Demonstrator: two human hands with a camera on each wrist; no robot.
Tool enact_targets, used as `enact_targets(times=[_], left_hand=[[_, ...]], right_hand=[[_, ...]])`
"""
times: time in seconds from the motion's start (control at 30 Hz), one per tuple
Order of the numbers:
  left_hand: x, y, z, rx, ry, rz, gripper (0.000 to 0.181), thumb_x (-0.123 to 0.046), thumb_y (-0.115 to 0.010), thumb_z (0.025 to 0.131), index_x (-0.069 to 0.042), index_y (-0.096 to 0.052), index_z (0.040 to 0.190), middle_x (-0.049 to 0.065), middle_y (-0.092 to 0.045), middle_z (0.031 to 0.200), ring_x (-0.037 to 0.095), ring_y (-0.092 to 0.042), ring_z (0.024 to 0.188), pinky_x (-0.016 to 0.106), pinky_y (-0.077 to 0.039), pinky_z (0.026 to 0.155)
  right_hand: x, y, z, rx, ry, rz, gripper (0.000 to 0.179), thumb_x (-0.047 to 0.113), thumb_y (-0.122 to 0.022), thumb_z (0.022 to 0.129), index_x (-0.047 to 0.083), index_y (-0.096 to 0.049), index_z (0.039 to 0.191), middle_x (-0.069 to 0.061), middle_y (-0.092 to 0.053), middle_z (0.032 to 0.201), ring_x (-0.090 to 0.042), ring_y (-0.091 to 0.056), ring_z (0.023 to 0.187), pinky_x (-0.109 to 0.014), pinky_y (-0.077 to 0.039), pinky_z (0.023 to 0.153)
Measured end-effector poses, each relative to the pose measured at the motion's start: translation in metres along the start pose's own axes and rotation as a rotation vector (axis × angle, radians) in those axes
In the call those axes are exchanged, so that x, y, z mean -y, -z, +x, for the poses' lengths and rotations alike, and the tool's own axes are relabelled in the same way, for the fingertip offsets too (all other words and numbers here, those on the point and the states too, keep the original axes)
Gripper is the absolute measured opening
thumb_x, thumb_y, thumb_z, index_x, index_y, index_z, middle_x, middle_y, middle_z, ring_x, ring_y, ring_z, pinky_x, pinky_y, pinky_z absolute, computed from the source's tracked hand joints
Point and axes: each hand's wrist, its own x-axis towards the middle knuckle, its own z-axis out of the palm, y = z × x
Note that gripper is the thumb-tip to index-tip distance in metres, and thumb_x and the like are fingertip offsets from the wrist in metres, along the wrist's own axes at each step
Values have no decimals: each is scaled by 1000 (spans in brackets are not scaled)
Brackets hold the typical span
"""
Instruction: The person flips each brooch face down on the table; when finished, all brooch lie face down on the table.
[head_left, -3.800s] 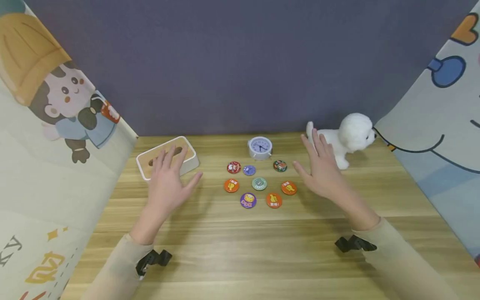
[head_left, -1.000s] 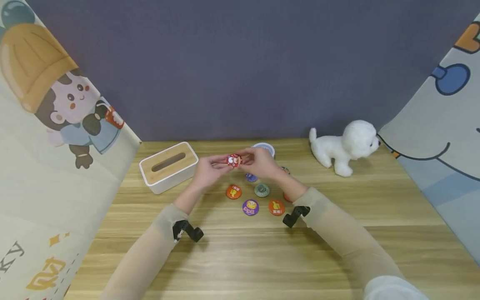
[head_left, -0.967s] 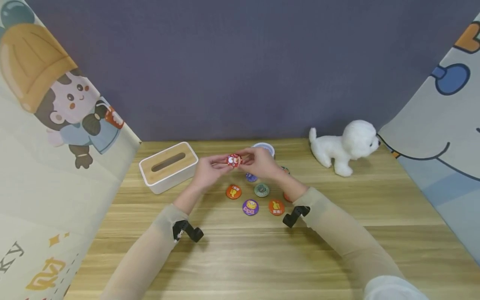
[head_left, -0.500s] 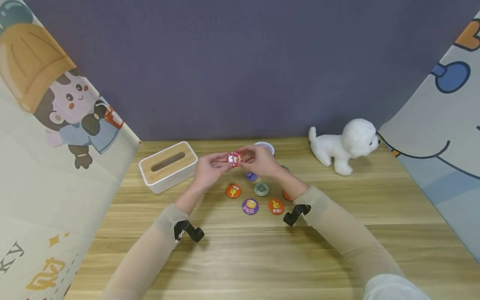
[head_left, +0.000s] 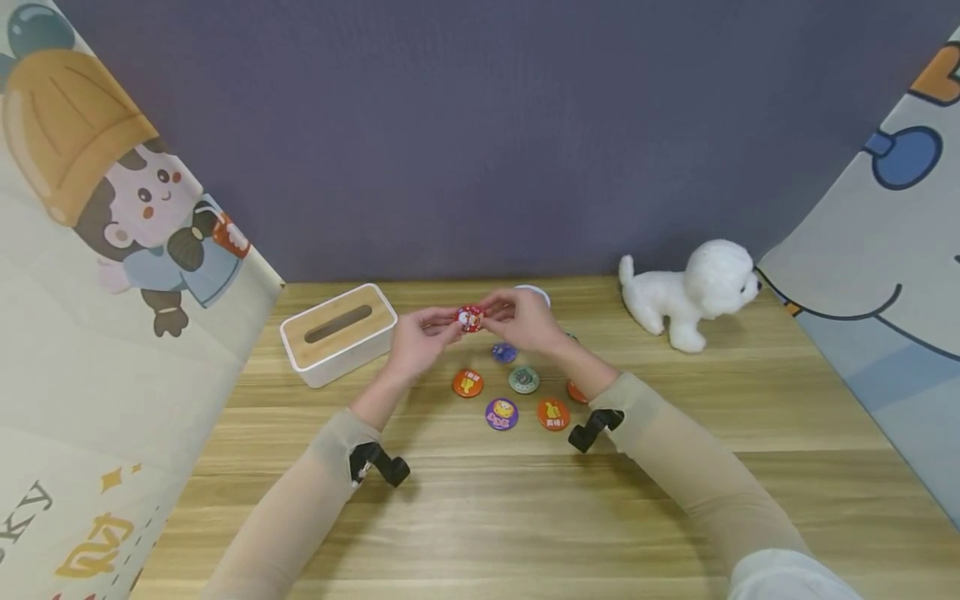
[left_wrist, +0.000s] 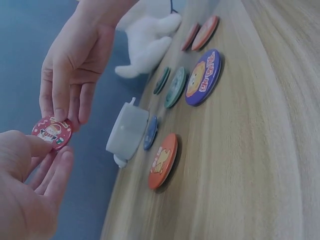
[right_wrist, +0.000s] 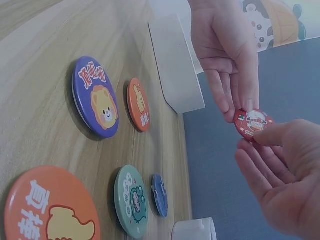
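Observation:
A red badge (head_left: 470, 318) printed with a white cartoon figure is held up above the table between both hands. My left hand (head_left: 417, 340) pinches its left edge, thumb on the printed face. On the opposite edge, my right hand (head_left: 527, 321) pinches it the same way. The left wrist view shows the badge (left_wrist: 52, 133) face-on, with fingers behind it. Below the hands lie a small blue badge (head_left: 504, 352), a green badge (head_left: 523, 380), a purple lion badge (head_left: 502, 413) and several orange ones, such as the orange badge (head_left: 468, 383).
Left of the hands stands a white tissue box (head_left: 345, 354) with a wooden slotted lid. A white alarm clock (left_wrist: 128, 131) is mostly hidden behind my right hand in the head view. A white plush dog (head_left: 690, 292) stands at the right, near the dark back wall (head_left: 480, 142).
Several seconds ago both hands were spread apart over the table and the red badge lay flat. Over the last second the hands hold it up nearly still, with the right hand shifting slightly.

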Motion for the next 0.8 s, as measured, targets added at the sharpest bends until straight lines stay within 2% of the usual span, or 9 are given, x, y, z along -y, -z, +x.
enact_targets(times=[0.1, 0.2, 0.27, 0.37, 0.5, 0.63, 0.8], left_hand=[[0, 0, -1, -15, -18, -4, 28, 3, -72, 97, 9, -72, 124, 32, -74, 119, 41, -79, 102, 27, -68, 84], [-2, -1, -2, -23, -25, -32, 26, -1, -68, 101, 11, -71, 124, 34, -73, 120, 51, -75, 108, 32, -68, 86], [-2, -1, -3, -27, -23, -41, 27, -4, -66, 104, 11, -70, 126, 35, -73, 121, 53, -73, 110, 37, -67, 90], [-3, -2, -3, -39, -28, -34, 30, -10, -66, 105, 9, -70, 128, 33, -74, 120, 49, -75, 110, 44, -65, 94], [-4, -3, -4, -53, -51, -28, 31, -13, -71, 103, 8, -72, 126, 30, -75, 119, 43, -77, 110, 45, -64, 96], [-5, -3, -6, -56, -67, 3, 32, -15, -76, 100, 4, -74, 124, 27, -77, 118, 41, -78, 110, 41, -66, 94], [-4, -3, -8, -64, -97, 77, 32, -20, -80, 97, 0, -77, 121, 22, -78, 120, 37, -78, 110, 29, -66, 91]], right_hand=[[0, 1, 0, -22, 35, -16, 18, 4, -81, 92, 0, -78, 109, -16, -81, 100, -27, -78, 90, -34, -68, 83], [0, 2, 0, -42, 56, -32, 15, 4, -81, 91, 1, -80, 106, -15, -81, 97, -26, -78, 88, -39, -68, 83], [0, 2, -1, -51, 59, -38, 13, 4, -82, 91, 2, -80, 104, -14, -81, 96, -26, -78, 87, -38, -69, 82], [2, 3, -1, -56, 56, -40, 12, 4, -82, 91, 2, -80, 102, -14, -81, 96, -26, -79, 87, -34, -69, 80], [4, 3, -2, -62, 56, -49, 10, 4, -82, 90, 1, -80, 99, -15, -81, 96, -27, -80, 89, -28, -68, 80], [5, 2, -2, -72, 56, -54, 8, 2, -81, 90, 1, -80, 98, -17, -81, 99, -29, -80, 92, -24, -67, 81], [4, 1, -2, -84, 78, -46, 8, 2, -80, 90, 0, -81, 98, -16, -79, 103, -29, -80, 97, -23, -66, 85]])
